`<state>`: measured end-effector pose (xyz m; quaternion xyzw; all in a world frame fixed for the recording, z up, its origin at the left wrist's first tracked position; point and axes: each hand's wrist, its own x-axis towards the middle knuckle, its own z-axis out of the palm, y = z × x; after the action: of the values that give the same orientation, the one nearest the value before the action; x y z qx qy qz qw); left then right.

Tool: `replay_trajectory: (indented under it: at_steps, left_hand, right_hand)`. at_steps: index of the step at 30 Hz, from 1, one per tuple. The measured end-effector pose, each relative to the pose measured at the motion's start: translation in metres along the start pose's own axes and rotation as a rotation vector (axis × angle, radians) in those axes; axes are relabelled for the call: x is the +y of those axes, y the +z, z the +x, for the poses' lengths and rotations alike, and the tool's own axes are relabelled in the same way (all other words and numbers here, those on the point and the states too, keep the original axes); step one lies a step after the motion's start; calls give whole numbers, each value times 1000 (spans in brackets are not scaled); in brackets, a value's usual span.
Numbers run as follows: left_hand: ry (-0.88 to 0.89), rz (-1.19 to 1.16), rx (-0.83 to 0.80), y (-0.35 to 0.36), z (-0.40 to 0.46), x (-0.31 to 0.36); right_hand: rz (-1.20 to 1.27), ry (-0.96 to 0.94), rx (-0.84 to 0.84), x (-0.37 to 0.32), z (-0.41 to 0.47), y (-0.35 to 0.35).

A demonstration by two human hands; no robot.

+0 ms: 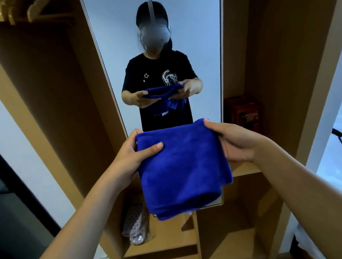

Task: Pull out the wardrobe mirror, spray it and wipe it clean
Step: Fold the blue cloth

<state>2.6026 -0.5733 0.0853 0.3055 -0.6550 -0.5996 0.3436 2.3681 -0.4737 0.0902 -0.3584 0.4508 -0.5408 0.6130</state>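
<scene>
Wardrobe interior (55, 97), tall mirror (172, 19) upright just ahead of both hands, left hand (134, 156) and right hand (235, 142) pinching folded blue cloth (182, 167) between them.

Going by the reflection in the mirror (156, 32), the person has on a black short-sleeved t-shirt (158, 69) with a small white star and a white cat-like print across the chest. There's a grey headset (154, 34) strapped on, with a band running up over dark hair. Both forearms are bare, no watch, rings or bracelets that I can see.
</scene>
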Motion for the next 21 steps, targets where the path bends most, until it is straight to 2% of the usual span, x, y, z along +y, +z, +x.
replay_trajectory:
  at_steps: [5, 10, 13, 15, 19, 21]
  left_hand:
    - [-83, -198, 88, 13, 0, 10]
    - [-127, -358, 11, 12, -1, 13]
    - [-127, -263, -36, 6, -1, 16]
    - [-112, -209, -5, 5, 1, 21]
    - [16, -44, 139, 17, 6, 30]
    - [168, 198, 214, 30, 8, 29]
  right_hand:
    - [313, 22, 4, 17, 0, -4]
    - [351, 1, 16, 24, 4, -7]
    - [340, 5, 3, 28, 9, -14]
    - [279, 25, 15, 30, 12, -14]
    - [55, 80, 210, 45, 29, 3]
    - [58, 85, 322, 55, 36, 22]
